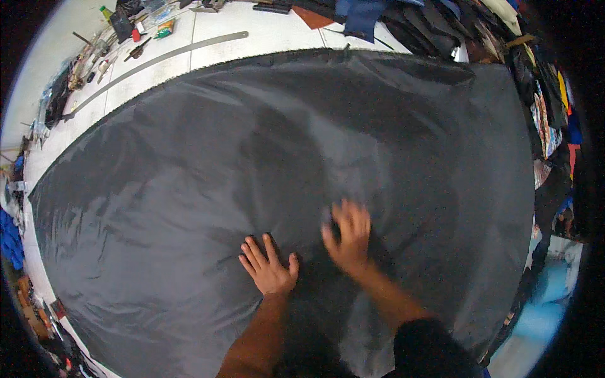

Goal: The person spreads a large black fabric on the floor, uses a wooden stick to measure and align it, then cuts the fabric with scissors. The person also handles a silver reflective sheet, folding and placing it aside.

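Lying under L fingers [271, 249] – dk cloth [189, 183] | under R fingers [356, 220], blurred

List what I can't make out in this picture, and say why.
All in the head view:
- Right hand: blurred, so whether its fingertips press the dark fabric is unclear.
- Left hand: its palm faces down, hidden by the hand itself.
- White surface: mostly covered by the fabric.
- Clutter at upper left: pieces too small to identify.
- Right-hand pile: cut off by the lens's dark rim.
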`<state>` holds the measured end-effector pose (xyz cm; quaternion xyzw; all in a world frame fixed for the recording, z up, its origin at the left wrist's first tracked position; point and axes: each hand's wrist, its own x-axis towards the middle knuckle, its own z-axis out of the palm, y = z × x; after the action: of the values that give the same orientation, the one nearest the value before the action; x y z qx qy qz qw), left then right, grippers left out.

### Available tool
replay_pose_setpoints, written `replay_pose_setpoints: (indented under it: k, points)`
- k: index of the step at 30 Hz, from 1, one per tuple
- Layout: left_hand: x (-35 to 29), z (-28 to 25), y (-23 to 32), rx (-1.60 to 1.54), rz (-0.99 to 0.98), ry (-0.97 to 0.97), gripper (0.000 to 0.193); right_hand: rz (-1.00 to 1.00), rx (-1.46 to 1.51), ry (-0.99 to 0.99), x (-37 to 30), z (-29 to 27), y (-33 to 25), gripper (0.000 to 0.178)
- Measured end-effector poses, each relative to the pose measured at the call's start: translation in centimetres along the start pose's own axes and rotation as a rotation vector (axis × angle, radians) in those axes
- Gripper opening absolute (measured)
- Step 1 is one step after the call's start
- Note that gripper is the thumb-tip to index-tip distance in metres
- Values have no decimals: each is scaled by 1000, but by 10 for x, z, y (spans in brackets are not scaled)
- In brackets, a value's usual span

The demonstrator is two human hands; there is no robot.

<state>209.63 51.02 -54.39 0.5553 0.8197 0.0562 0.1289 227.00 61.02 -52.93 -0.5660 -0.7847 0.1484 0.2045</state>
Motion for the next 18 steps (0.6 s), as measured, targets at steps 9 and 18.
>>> replay_pose_setpoints:
  k: [9, 18]
  points:
    - [2, 4, 10, 0, 56, 76, 77, 503, -112, -427, -407, -49, -104, 66]
    - [-5, 25, -3, -61, 102, 213, 83, 462, -166, -225, -422, -18, -90, 66]
